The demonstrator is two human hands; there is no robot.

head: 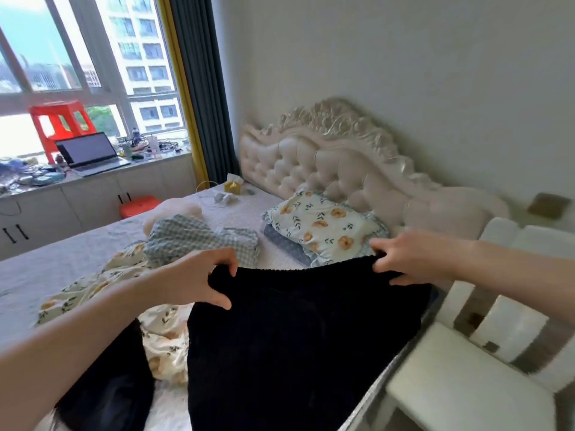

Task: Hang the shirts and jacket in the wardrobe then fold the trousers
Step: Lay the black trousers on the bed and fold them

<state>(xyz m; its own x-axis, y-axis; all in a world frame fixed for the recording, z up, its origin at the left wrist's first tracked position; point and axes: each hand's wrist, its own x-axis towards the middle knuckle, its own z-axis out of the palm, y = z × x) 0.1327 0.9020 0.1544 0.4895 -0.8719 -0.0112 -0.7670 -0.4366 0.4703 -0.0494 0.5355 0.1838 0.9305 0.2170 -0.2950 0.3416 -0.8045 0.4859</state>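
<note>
A black pair of trousers (295, 343) hangs spread out over the bed, held up by its ribbed waistband. My left hand (199, 279) grips the waistband's left end and my right hand (410, 259) grips its right end, both with fingers closed on the cloth. The lower part of the garment runs out of the frame's bottom edge. Another dark garment (112, 387) lies on the bed at the lower left, partly hidden by my left forearm.
The bed (43, 269) carries a floral quilt (161, 334), a folded checked blanket (199, 241) and a floral pillow (323, 225) by the tufted headboard (326, 163). A white chair (466, 390) stands at the right. A window counter with a laptop (90, 154) runs along the far left.
</note>
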